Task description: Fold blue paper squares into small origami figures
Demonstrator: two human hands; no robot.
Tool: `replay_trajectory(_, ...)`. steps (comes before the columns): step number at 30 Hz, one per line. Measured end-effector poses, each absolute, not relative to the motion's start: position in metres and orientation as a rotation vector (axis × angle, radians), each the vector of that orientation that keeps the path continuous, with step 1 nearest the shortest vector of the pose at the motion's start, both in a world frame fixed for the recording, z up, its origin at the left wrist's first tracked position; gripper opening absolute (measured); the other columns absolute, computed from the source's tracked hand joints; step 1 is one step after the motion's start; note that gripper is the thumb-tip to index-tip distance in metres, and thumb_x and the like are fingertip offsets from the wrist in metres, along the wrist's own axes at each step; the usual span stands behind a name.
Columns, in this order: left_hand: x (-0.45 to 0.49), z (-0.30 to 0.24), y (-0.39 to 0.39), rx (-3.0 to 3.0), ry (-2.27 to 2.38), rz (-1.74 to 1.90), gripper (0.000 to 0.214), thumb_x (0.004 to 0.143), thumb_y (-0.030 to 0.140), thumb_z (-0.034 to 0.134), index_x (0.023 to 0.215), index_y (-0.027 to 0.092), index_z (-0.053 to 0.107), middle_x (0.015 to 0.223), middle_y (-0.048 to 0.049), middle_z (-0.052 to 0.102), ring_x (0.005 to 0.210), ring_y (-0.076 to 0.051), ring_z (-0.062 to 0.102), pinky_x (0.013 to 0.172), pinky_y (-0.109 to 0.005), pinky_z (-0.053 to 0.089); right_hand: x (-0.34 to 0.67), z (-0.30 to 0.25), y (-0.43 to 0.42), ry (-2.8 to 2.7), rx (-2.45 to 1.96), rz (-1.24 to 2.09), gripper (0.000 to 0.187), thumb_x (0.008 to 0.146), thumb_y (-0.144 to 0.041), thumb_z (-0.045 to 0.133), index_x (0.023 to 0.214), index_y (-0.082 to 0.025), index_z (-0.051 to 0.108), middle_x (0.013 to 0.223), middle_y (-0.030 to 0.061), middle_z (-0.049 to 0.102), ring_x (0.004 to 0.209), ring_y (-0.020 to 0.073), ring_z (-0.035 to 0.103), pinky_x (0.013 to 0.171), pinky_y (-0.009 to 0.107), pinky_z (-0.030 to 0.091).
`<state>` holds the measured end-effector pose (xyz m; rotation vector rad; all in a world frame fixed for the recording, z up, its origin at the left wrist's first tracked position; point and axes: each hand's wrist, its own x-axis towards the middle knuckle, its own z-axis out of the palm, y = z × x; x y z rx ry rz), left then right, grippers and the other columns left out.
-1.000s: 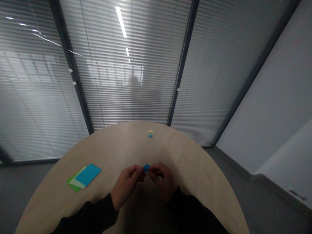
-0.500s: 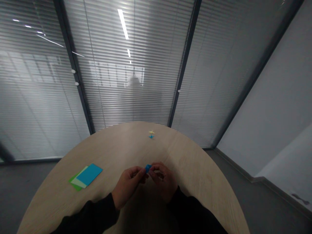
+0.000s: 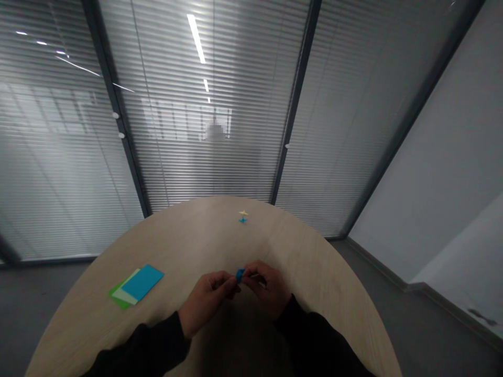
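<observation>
A small piece of folded blue paper (image 3: 239, 275) is held between my two hands, above the near middle of the table. My left hand (image 3: 208, 299) pinches its left side between thumb and fingers. On the other side, my right hand (image 3: 268, 287) grips it with the thumb and fingertips. The fingers cover much of the paper, so its exact folded shape cannot be made out. Farther back on the table lie a small yellow folded paper piece (image 3: 243, 213) and a small blue folded paper piece (image 3: 242, 220), both with pointed tips.
To the left of my hands, flat paper sheets overlap: a blue sheet (image 3: 142, 282) on top, a pale green sheet (image 3: 124, 296) and a bright green sheet (image 3: 114, 290) under it. The round wooden table (image 3: 314, 293) ends before glass panels with blinds (image 3: 220, 173).
My right hand has shifted slightly to the right and its fingers have changed position on the blue paper, leaving a bit more of it showing. My left hand stays nearly in place.
</observation>
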<state>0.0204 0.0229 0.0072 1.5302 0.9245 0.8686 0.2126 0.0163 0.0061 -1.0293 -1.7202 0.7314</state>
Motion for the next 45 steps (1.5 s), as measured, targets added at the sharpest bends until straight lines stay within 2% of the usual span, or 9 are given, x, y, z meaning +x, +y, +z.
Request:
replay_trajectory(7,0.020,0.006,0.023,1.643,0.951,0.838,0.039,0.088,0.050,0.056,0.085,0.014,0.072,0.077,-0.0067,0.072,0.069,-0.018,0.062,0.065,-0.027,0.046,0.211,-0.001,0.017,-1.607,-1.159,0.916,0.013,0.078,-0.030,0.066,0.080,-0.018,0.063,0.076,0.0033,0.070,0.067,0.0166,0.066,0.061,0.027,0.051)
replay_trajectory(11,0.021,0.009,0.020,1.775,1.000,0.833,0.038,0.089,0.048,0.054,0.083,0.016,0.074,0.078,-0.0074,0.075,0.072,-0.020,0.065,0.067,-0.028,0.047,0.211,0.001,0.015,-1.635,-1.220,0.830,0.011,0.076,-0.028,0.065,0.075,-0.018,0.062,0.069,0.0021,0.067,0.061,0.0149,0.061,0.056,0.025,0.046)
replay_trajectory(16,0.023,0.013,0.018,1.856,1.091,0.792,0.037,0.089,0.045,0.053,0.082,0.016,0.075,0.077,-0.0075,0.076,0.069,-0.021,0.066,0.063,-0.028,0.046,0.208,0.004,0.013,-1.681,-1.257,0.715,0.007,0.074,-0.024,0.064,0.073,-0.018,0.061,0.067,0.0018,0.066,0.059,0.0149,0.060,0.056,0.026,0.046)
replay_trajectory(22,0.024,0.015,0.017,1.932,1.148,0.766,0.037,0.089,0.043,0.052,0.079,0.015,0.074,0.072,-0.0067,0.074,0.065,-0.020,0.064,0.059,-0.026,0.043,0.208,0.002,0.013,-1.665,-1.269,0.740,0.007,0.076,-0.024,0.064,0.074,-0.019,0.061,0.067,0.0011,0.065,0.060,0.0150,0.060,0.058,0.027,0.047)
replay_trajectory(26,0.025,0.013,0.018,1.897,1.164,0.791,0.040,0.090,0.046,0.050,0.080,0.015,0.073,0.074,-0.0075,0.074,0.067,-0.021,0.064,0.060,-0.027,0.043,0.206,-0.004,0.016,-1.527,-1.213,0.813,0.014,0.075,-0.027,0.068,0.077,-0.020,0.056,0.071,0.0005,0.063,0.065,0.0158,0.061,0.059,0.027,0.047)
replay_trajectory(31,0.024,0.014,0.018,1.830,1.147,0.863,0.039,0.091,0.047,0.050,0.080,0.016,0.071,0.074,-0.0065,0.073,0.069,-0.021,0.064,0.062,-0.027,0.044,0.200,-0.009,0.017,-1.216,-1.081,1.229,0.039,0.068,-0.043,0.077,0.093,-0.019,0.057,0.079,0.0017,0.065,0.063,0.0150,0.061,0.060,0.029,0.050)
replay_trajectory(33,0.024,0.014,0.017,1.827,1.118,0.866,0.041,0.091,0.049,0.049,0.080,0.016,0.070,0.075,-0.0066,0.073,0.070,-0.021,0.064,0.062,-0.027,0.044,0.199,-0.007,0.015,-1.248,-1.114,1.319,0.039,0.068,-0.047,0.076,0.088,-0.017,0.062,0.073,0.0014,0.065,0.059,0.0138,0.059,0.058,0.028,0.047)
replay_trajectory(37,0.025,0.014,0.016,1.843,1.130,0.839,0.042,0.090,0.050,0.051,0.081,0.015,0.071,0.073,-0.0068,0.072,0.067,-0.020,0.062,0.060,-0.027,0.043,0.199,0.000,0.011,-1.307,-1.199,1.274,0.033,0.071,-0.047,0.075,0.074,-0.016,0.066,0.059,-0.0021,0.059,0.055,0.0121,0.054,0.056,0.026,0.042)
replay_trajectory(45,0.025,0.015,0.016,1.830,1.150,0.822,0.040,0.090,0.049,0.051,0.082,0.015,0.071,0.074,-0.0068,0.072,0.068,-0.020,0.062,0.060,-0.027,0.043,0.200,0.003,0.011,-1.289,-1.241,1.241,0.032,0.070,-0.047,0.075,0.068,-0.017,0.067,0.054,-0.0029,0.056,0.051,0.0116,0.050,0.053,0.025,0.039)
